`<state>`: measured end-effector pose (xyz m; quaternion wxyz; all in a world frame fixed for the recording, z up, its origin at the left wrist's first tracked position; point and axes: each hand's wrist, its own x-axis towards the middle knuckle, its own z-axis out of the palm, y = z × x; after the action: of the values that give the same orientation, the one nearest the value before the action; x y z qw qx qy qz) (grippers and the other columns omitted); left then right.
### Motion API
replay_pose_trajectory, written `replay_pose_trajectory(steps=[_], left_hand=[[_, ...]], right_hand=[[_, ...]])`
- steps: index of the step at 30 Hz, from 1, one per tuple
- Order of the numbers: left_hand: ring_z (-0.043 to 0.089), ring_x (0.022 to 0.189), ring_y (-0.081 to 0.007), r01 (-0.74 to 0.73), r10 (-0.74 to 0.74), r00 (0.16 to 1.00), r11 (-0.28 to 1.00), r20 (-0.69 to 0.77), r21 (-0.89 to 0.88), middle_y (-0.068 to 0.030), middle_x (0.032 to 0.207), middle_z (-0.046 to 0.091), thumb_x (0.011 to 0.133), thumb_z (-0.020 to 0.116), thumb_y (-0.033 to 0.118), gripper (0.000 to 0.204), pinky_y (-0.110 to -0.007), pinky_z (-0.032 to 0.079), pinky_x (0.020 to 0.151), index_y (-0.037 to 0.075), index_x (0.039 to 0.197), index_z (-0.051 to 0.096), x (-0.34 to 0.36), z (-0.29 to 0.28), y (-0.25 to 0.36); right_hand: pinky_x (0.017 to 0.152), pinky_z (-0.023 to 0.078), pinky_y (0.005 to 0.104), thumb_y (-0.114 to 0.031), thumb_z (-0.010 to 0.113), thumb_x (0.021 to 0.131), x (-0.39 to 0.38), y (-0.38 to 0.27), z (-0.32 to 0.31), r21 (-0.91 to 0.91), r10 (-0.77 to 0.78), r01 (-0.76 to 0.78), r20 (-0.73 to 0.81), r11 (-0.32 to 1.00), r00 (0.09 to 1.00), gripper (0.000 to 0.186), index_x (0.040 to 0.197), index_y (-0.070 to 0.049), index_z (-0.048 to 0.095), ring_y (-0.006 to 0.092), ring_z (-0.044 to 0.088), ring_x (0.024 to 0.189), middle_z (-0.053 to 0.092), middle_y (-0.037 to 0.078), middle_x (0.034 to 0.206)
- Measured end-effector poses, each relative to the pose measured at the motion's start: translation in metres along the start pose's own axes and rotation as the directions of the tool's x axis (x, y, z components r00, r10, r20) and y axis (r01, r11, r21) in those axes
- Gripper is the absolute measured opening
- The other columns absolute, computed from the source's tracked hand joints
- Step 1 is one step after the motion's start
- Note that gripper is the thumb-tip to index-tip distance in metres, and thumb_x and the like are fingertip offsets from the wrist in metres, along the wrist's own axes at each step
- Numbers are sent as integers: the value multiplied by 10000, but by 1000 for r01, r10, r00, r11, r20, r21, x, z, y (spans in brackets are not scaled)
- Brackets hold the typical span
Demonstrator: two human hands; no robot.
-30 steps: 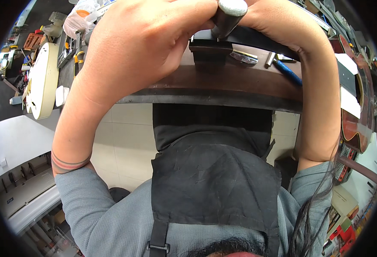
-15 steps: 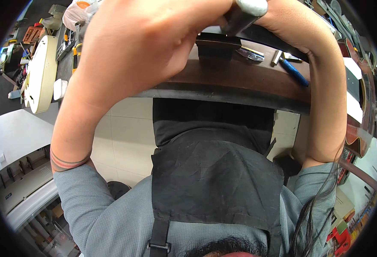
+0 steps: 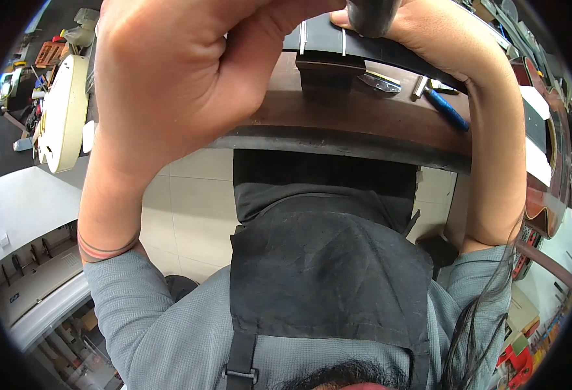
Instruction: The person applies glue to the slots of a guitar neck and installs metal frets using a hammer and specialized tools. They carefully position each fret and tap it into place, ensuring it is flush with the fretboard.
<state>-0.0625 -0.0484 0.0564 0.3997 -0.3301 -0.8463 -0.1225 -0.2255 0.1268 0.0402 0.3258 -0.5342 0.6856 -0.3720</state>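
The left hand (image 3: 169, 75) had moved up and looked bigger than half a second before, and the hammer (image 3: 373, 18) had gone up too, so more of the long black neck (image 3: 364, 47) showed. The left hand was curled tight around the hammer's handle, but the handle itself was hidden. The hammer's dark, round head hung over the neck, near the top edge of the view. The neck lay across the top of the bench, with two thin silver strips (image 3: 344, 43) on it. The right hand (image 3: 406, 27) was on the neck, with its thumb on top, close to one strip. Its other fingers were hidden, so I could not tell if it was gripping. A dark block (image 3: 328, 77) sat just under the neck on the brown bench top (image 3: 390, 120). To its right were a small shiny thing (image 3: 381, 82) and a tool with a blue handle (image 3: 448, 110). A cream guitar body (image 3: 68, 120) was far over on the left.
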Motion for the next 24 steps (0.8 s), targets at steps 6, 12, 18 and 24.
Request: replay_pose_trajectory(steps=[6, 12, 18, 24], left_hand=[[620, 685, -343, 158, -155, 978, 987, 140, -10, -160, 776, 566, 753, 681, -148, 211, -411, 495, 611, -10, 913, 688, -4, 8, 9], [656, 743, -351, 191, -178, 979, 972, -103, 133, -157, 840, 629, 765, 693, -137, 212, -413, 529, 657, -17, 940, 685, 1, 28, 24], [704, 792, -356, 57, -50, 990, 997, 133, -45, -184, 885, 683, 790, 735, -115, 216, -398, 564, 694, -39, 990, 711, 12, 5, 17], [635, 711, -355, 208, -201, 953, 978, 227, -9, -155, 797, 606, 725, 703, -131, 208, -428, 506, 617, 1, 880, 660, 4, -1, 17]], right_hand=[[894, 526, 303, -330, 702, 1037, -10, -33, -11, -211, 198, -197, -17, 958, 980, 387, 1245, -5, 723, 138, 654, 970, 752, 86, 1069], [800, 523, 317, -365, 727, 1011, -7, -12, 23, -229, -91, 49, -175, 972, 980, 385, 1122, 2, 763, 156, 660, 855, 752, 90, 917], [887, 531, 314, -314, 701, 1033, -5, -4, -3, -131, -19, 17, -19, 991, 1000, 354, 1192, -1, 748, 156, 674, 951, 767, 107, 1032], [921, 538, 328, -291, 706, 1036, -14, -29, 3, -230, 53, -73, -93, 971, 994, 344, 1228, -7, 725, 154, 676, 988, 768, 89, 1083]])
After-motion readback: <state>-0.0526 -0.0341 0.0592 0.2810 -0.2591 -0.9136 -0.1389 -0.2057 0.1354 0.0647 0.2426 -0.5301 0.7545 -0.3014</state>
